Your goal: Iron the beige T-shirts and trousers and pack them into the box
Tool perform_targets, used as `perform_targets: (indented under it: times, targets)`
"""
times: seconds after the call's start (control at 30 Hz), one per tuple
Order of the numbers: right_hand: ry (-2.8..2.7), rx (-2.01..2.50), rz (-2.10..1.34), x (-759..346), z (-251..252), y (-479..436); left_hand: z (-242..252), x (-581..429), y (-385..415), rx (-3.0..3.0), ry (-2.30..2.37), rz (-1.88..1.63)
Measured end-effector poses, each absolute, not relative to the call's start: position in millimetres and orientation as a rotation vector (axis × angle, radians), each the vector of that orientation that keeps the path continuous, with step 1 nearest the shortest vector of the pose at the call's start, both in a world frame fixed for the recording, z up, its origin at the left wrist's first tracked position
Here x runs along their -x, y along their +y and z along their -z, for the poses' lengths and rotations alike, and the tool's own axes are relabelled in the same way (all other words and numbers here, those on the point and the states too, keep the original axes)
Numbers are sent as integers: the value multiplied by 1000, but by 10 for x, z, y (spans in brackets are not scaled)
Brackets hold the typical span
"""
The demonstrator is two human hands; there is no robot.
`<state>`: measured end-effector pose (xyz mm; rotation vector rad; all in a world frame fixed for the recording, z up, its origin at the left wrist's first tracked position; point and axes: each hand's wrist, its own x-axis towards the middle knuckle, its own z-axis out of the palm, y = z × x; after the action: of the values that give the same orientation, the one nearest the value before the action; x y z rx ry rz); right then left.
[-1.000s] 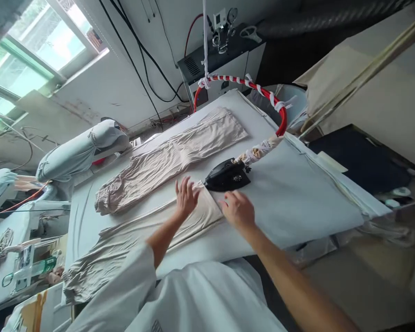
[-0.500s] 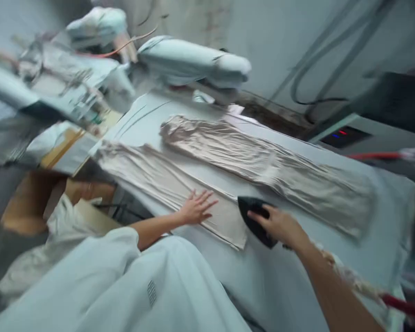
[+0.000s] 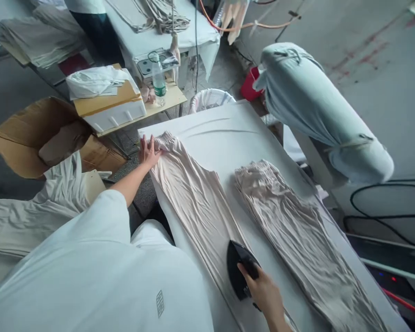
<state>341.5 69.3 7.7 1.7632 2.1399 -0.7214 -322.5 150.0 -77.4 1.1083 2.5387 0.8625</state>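
Observation:
A beige trouser leg with a gathered elastic waistband (image 3: 190, 189) lies lengthwise along the near side of the white-covered ironing table (image 3: 214, 124). At its waist end, my left hand (image 3: 149, 154) rests on the fabric near the table edge, fingers apart. My right hand (image 3: 266, 295) is wrapped round the handle of a black iron (image 3: 237, 267), whose soleplate sits on the lower part of the leg. Beside it, further from me, a second, more wrinkled beige leg (image 3: 290, 221) is spread out, also with a gathered waist.
A padded pressing arm (image 3: 318, 106) juts out beyond the table. Left stand an open cardboard box (image 3: 31, 133), draped beige cloth (image 3: 38, 207), and a small stand with a plastic bottle (image 3: 158, 83). A person (image 3: 97, 32) is at another table behind. Cables run along the wall.
My view has swung left. My left hand has moved from the lower leg up to the waistband. The iron, beside the leg's lower end before, is now on the fabric.

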Motion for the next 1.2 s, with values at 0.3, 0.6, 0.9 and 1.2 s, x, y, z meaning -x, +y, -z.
perform_targets:
  times: [0.3,0.6,0.9,1.2]
  targets:
    - [2277,-1397,824,888,-511,2693,490,4369,2084,-1197,2096,-407]
    - [2191,-806,710,2213,-870,2101,95,4565,2263,-1159,1661,-279]
    - [2258,-1246,917,1816,-1440,2336,66,3946,2355,-500,1469,-1122]
    - [1897,-1944,1127,-292,-375,1238,306,2992,639,-215,1515,-1009]
